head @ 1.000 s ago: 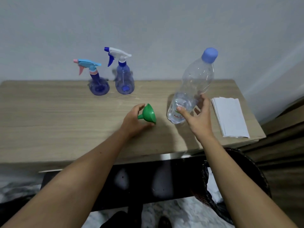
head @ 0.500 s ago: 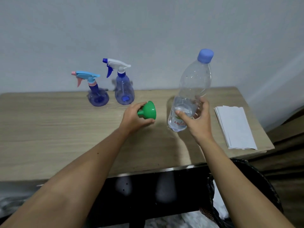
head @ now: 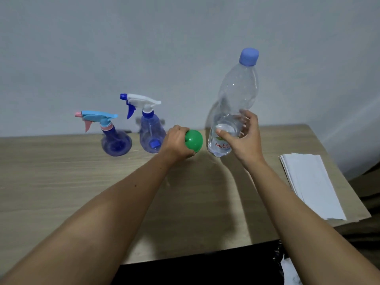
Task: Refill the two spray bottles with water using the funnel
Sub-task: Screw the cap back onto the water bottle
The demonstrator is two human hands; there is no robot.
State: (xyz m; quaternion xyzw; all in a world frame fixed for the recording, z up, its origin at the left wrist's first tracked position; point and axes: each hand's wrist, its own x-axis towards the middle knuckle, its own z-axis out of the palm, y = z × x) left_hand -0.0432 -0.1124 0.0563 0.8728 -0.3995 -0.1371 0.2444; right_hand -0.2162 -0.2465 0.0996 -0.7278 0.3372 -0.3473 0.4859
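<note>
The left hand [head: 176, 144] grips the green funnel [head: 193, 140] at frame centre; the right hand [head: 245, 138] holds the capped water bottle [head: 236, 103]. Both spray bottles [head: 152, 134], centre left on the desk [head: 61, 182], appear closed. Next, probably unscrew one.

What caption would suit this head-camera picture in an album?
Left hand holds a green funnel, right hand grips a capped water bottle; two spray bottles wait.

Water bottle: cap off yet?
No, the blue cap sits on the neck of the water bottle, which the right hand grips low down.
</note>
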